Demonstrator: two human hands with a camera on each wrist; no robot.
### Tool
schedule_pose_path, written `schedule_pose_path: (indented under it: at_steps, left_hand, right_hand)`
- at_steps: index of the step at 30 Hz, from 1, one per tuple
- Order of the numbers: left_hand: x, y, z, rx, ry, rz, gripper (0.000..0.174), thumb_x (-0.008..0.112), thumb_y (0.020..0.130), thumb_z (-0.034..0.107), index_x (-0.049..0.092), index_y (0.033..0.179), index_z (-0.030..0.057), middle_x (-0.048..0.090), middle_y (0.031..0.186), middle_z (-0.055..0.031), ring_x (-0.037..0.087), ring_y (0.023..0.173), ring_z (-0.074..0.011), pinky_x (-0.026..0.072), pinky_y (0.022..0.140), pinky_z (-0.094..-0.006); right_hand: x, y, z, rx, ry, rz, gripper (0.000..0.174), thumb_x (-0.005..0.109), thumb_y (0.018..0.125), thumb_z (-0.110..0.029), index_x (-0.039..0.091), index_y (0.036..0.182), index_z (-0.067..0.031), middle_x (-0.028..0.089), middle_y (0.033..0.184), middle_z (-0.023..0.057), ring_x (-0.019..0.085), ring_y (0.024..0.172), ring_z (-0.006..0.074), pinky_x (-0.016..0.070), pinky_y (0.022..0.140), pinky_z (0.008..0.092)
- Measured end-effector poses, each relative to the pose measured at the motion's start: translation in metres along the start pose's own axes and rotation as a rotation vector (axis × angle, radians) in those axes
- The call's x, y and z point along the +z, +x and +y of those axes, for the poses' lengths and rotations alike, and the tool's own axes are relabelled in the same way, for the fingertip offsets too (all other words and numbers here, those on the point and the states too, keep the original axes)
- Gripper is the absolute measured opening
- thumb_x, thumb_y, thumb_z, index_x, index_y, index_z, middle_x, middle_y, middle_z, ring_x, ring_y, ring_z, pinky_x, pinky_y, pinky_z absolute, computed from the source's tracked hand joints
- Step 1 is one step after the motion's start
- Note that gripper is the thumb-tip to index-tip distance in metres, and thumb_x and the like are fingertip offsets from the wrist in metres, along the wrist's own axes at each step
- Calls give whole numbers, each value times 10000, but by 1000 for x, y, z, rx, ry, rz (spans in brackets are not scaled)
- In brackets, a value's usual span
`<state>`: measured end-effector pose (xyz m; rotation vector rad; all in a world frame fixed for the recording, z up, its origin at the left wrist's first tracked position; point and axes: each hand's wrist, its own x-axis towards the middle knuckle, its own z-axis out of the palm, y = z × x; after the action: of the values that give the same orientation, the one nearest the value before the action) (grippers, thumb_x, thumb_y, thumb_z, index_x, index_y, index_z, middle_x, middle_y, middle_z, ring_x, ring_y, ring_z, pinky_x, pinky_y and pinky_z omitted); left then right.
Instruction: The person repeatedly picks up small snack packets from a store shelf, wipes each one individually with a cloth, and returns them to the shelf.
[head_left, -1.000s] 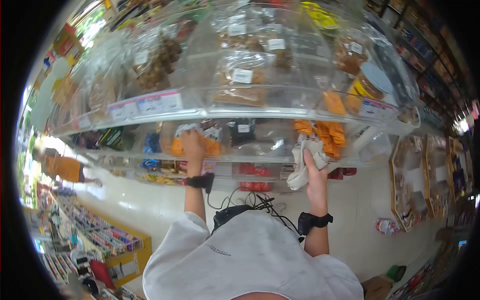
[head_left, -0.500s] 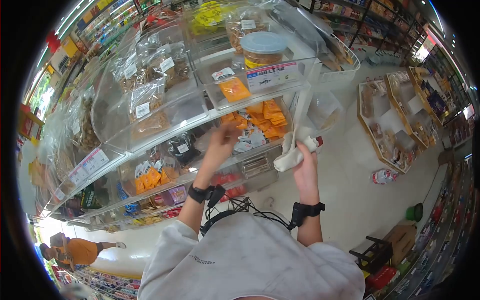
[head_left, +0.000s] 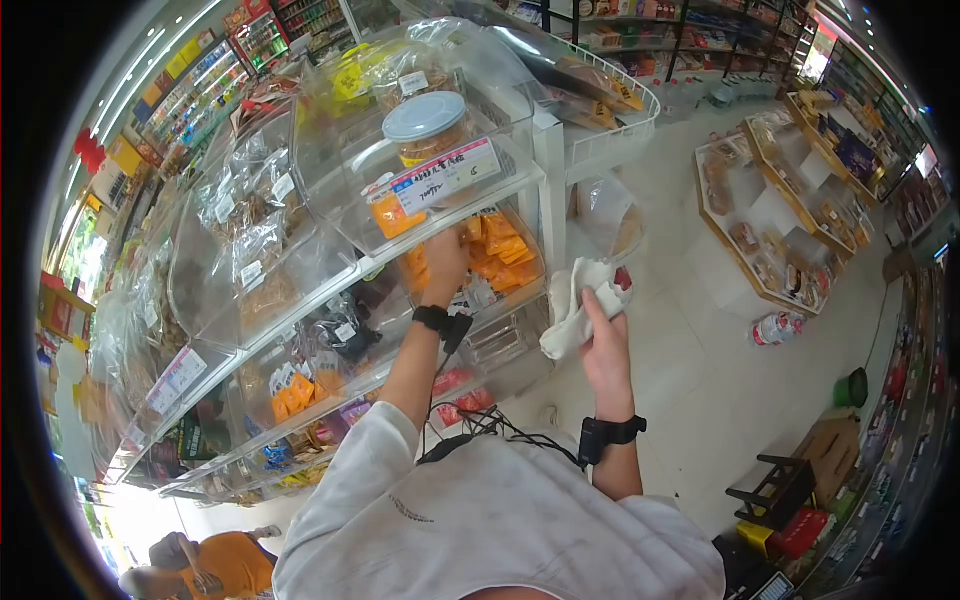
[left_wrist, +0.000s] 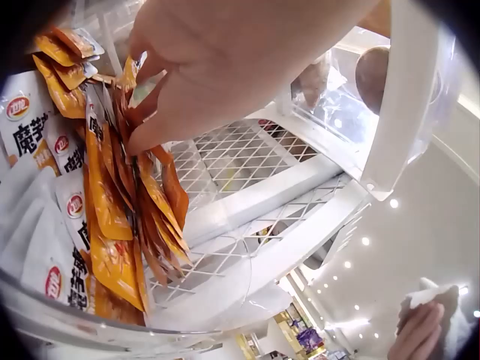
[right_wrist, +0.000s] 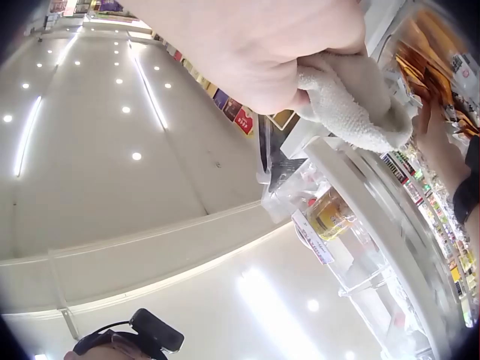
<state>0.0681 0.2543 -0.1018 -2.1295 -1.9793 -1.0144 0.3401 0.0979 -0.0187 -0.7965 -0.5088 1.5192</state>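
My left hand (head_left: 446,264) reaches into a clear bin under the upper shelf. In the left wrist view its fingers and thumb pinch a row of orange snack packets (left_wrist: 112,202) standing on edge. White-fronted packets (left_wrist: 46,247) with red logos lie beside them. My right hand (head_left: 606,350) grips a crumpled white cloth (head_left: 572,322) out to the right of the bin. Up close in the right wrist view, the cloth (right_wrist: 349,105) has a rough towel texture and hangs from the curled fingers.
Above the bin, a tub with a blue lid (head_left: 424,118) stands behind a price label (head_left: 445,178). A white shelf post (head_left: 550,190) and wire basket (head_left: 610,140) border the right side. Wooden-edged display bins (head_left: 760,230) stand farther right. A person in orange (head_left: 232,565) is at lower left.
My left hand has left the bin of orange packets farther left and gone into the right-hand one. The view has turned right along the shelf. The right hand keeps hold of the cloth.
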Motion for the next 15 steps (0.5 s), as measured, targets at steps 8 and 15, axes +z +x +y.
schedule_pose_path:
  at_steps: [8, 15]
  left_hand:
    - [-88, -33, 42, -96, -347, 135, 173, 677, 944, 142, 731, 1020, -3, 724, 797, -117, 642, 627, -174, 471, 564, -311]
    - [-144, -103, 111, -508, -1113, -177, 234, 649, 994, 124, 615, 1115, -73, 725, 909, -67, 634, 742, -30, 455, 571, -192]
  right_hand:
    - [-3, 30, 39, 219, 113, -95, 593, 574, 1025, -414, 406, 1465, -53, 546, 1378, 85, 533, 1270, 207, 409, 1096, 391]
    - [71, 21, 74, -26, -83, -235, 392, 634, 998, -172, 532, 1352, -39, 601, 1298, 50, 584, 1180, 149, 484, 969, 313]
